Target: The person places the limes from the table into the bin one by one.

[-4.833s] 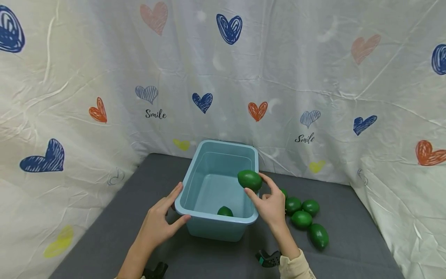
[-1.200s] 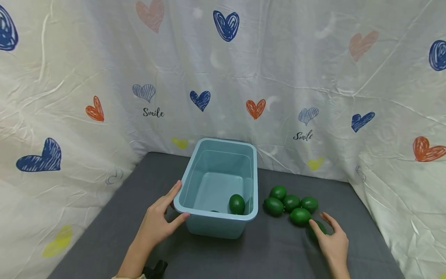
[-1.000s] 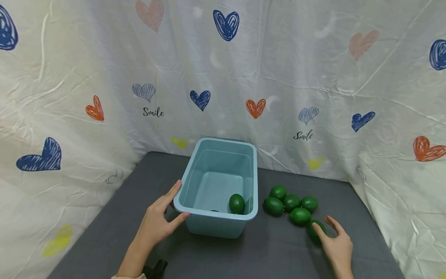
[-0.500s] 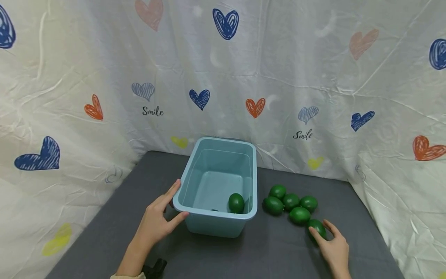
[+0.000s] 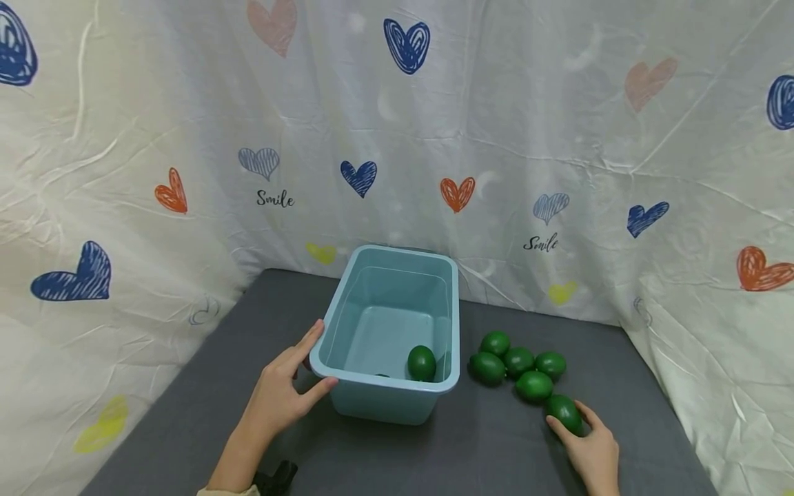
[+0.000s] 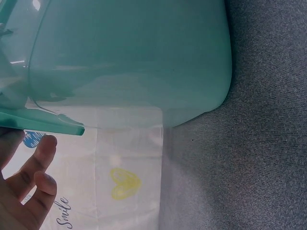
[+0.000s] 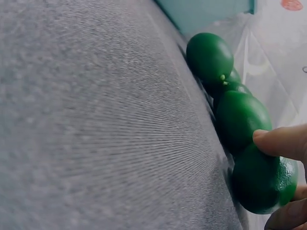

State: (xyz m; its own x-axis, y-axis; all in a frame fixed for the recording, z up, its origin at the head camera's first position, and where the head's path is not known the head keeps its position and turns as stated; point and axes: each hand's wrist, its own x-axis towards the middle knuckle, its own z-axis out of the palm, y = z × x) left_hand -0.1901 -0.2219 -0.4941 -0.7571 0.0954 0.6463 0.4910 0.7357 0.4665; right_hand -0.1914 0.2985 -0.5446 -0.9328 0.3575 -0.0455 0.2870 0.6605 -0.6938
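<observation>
A light blue plastic bin (image 5: 384, 401) stands on the dark grey cloth. My left hand (image 5: 277, 397) rests on its near left corner, thumb on the front rim and fingers along the left rim. Inside lies a green fruit (image 5: 422, 363), and a sliver of another shows behind the front rim. At the right, my right hand (image 5: 589, 448) has thumb and fingers around the nearest green fruit (image 5: 563, 413), which sits on the cloth. In the right wrist view the thumb and fingers touch this fruit (image 7: 259, 179) on two sides.
Several more green fruits (image 5: 534, 386) lie clustered between the bin and my right hand. A white curtain (image 5: 397, 110) with printed hearts hangs behind and at both sides. The grey cloth (image 5: 484, 455) stretches in front of the bin.
My right hand has left the fruit over the bin and moved right to the nearest loose one, closing its thumb and fingers around it. A fruit now lies at the bin's right side.
</observation>
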